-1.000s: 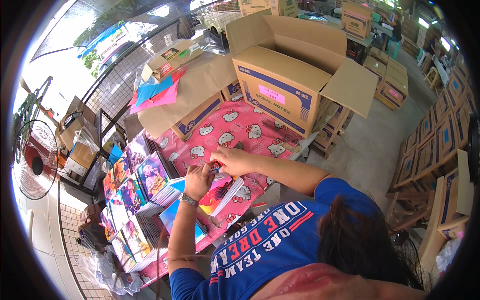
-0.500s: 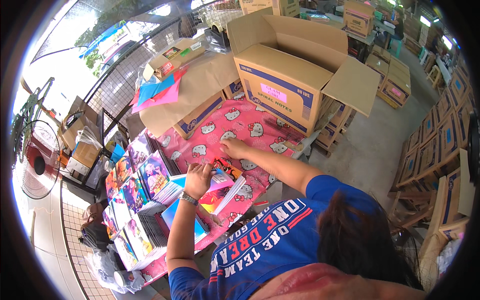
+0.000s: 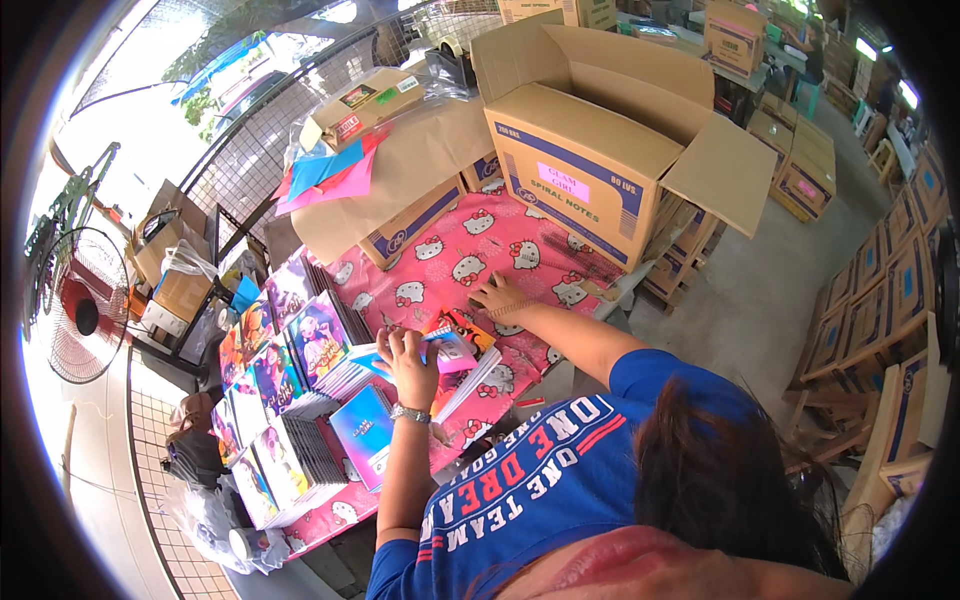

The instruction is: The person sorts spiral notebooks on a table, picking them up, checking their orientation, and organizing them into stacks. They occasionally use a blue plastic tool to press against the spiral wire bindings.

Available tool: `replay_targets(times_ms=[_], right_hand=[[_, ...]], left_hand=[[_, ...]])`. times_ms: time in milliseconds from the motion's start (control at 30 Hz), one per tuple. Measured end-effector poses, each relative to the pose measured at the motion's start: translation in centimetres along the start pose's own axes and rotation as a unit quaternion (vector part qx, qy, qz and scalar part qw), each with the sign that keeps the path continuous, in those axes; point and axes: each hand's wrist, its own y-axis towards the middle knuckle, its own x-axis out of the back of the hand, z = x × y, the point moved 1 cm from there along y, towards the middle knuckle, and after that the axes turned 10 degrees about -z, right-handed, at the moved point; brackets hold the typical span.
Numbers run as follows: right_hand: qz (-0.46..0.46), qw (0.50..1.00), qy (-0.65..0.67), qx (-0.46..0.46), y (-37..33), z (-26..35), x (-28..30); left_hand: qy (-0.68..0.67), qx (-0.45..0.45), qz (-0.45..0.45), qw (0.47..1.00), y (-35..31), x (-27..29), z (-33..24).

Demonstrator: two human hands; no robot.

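Pink tablecloth [image 3: 449,215] passable mid-table; notebook stacks [image 3: 277,376] block left, big open carton [image 3: 600,205] far right.

Glossy notebook covers [image 3: 320,342], matt cardboard carton [image 3: 560,165], smooth plastic-looking tablecloth [image 3: 440,285]

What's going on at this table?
A person is handling notebooks with bare hands. The left hand is on a blue-and-pink notebook; how firmly it grips is unclear. The right hand is at the pink tablecloth, with nothing visible in it. Stacks of notebooks stand to the left, and a blue notebook lies nearer the person. Beyond the hands is a large cardboard box, its flaps open.
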Motion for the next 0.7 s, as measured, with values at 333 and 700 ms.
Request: replay_targets(times_ms=[333,700], right_hand=[[0.323,0.675,0.662,0.031,2.5,7.1,14.0],[0.336,0.559,0.758,0.031,2.0,7.3,14.8]], left_hand=[[-0.031,-0.072,0.052,0.996,-0.2,1.9,0.1],[-0.060,-0.044,0.095,0.993,0.1,1.9,0.4]])
